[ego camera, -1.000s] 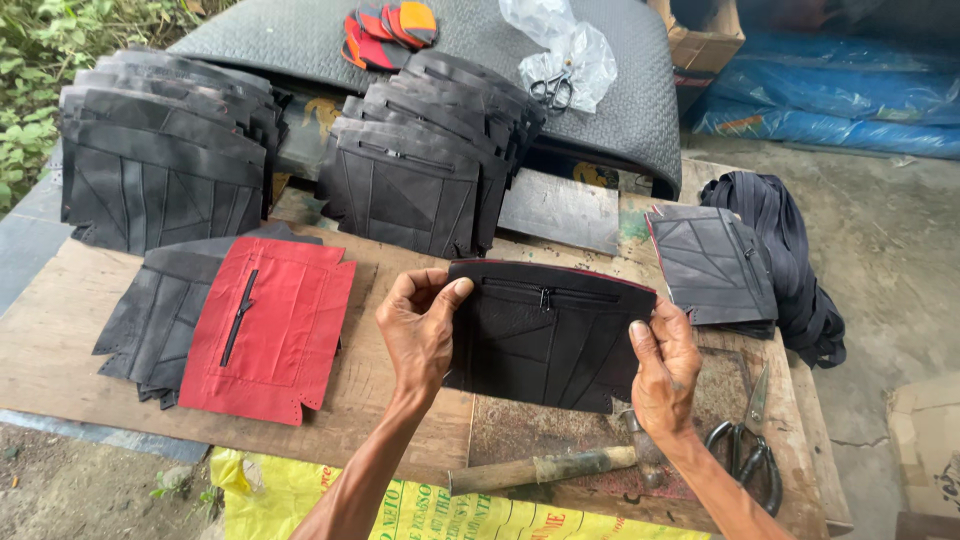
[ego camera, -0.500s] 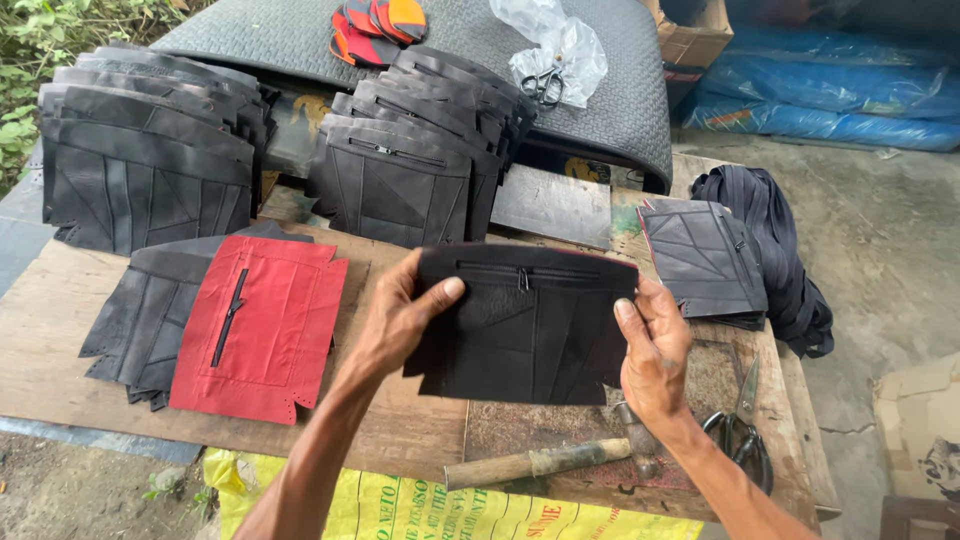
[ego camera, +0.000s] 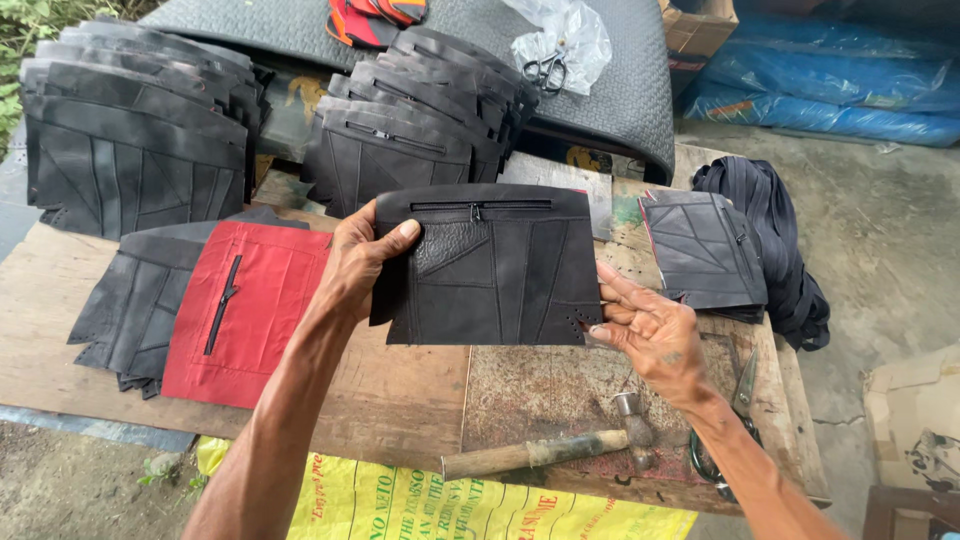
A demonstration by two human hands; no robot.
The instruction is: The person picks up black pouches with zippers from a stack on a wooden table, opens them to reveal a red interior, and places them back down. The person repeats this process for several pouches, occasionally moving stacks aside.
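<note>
Pouch point(ego camera: 490, 265), black and zippered, is pinched at each side edge by the left hand point(ego camera: 360, 262) and right hand point(ego camera: 650, 325) above the wooden surface point(ego camera: 400, 385). One hammer point(ego camera: 545, 450), one red panel point(ego camera: 245, 310) and two stacks of pouches point(ego camera: 130, 150) are seen outdoors.

Two bare forearms reach up from the near edge of the scene toward the middle. The left hand point(ego camera: 355, 265) is raised, its back facing the viewer, with the thumb stretched out to the right and pressed flat while the fingers curl out of sight behind what it grips. The right hand point(ego camera: 650, 330) sits slightly nearer and lower, palm turned partly upward, its fingers extended to the left and pinched together at the tips. Both wrists are straight, and the arms angle inward toward each other.
</note>
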